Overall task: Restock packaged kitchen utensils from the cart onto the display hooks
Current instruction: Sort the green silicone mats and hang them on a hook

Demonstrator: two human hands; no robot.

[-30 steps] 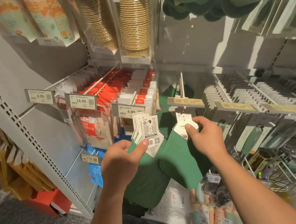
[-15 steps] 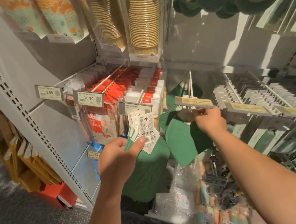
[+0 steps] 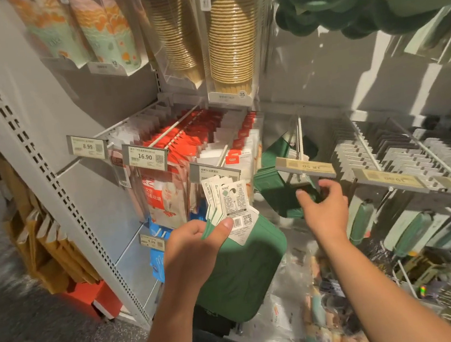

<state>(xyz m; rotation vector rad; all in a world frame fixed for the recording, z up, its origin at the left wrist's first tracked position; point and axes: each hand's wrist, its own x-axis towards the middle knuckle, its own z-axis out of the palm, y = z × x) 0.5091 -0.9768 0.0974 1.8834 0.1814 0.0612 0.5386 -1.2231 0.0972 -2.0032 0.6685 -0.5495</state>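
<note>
1. left hand [image 3: 196,242] low centre, fingers curled, thumb pressing down on a fanned bunch of white header cards [image 3: 230,203]; gripping several green mats [image 3: 242,272] by those cards; the mats hang below the hand, in front of the lower shelf
2. right hand [image 3: 323,205] up just under the display hook [image 3: 299,138], fingers half curled and spread near a green mat [image 3: 278,189] hanging there; cannot tell if it pinches the mat or only touches it; contact spot in shadow
3. display hook is a white rod sticking out from the back panel; beige price strip [image 3: 304,167] at its tip, just above the right hand; more green mats further back on the same rod
4. left of the hook: rows of red-and-white packets [image 3: 186,144] on pegs; price tags reading 8.99 [image 3: 87,146] and 16.90 [image 3: 145,156]
5. above: clear packs of stacked gold paper cups [image 3: 227,44]; printed cup packs to their left
6. right: rows of grey-white packs [image 3: 388,149] on pegs; green-handled utensils [image 3: 361,221] hanging below
</note>
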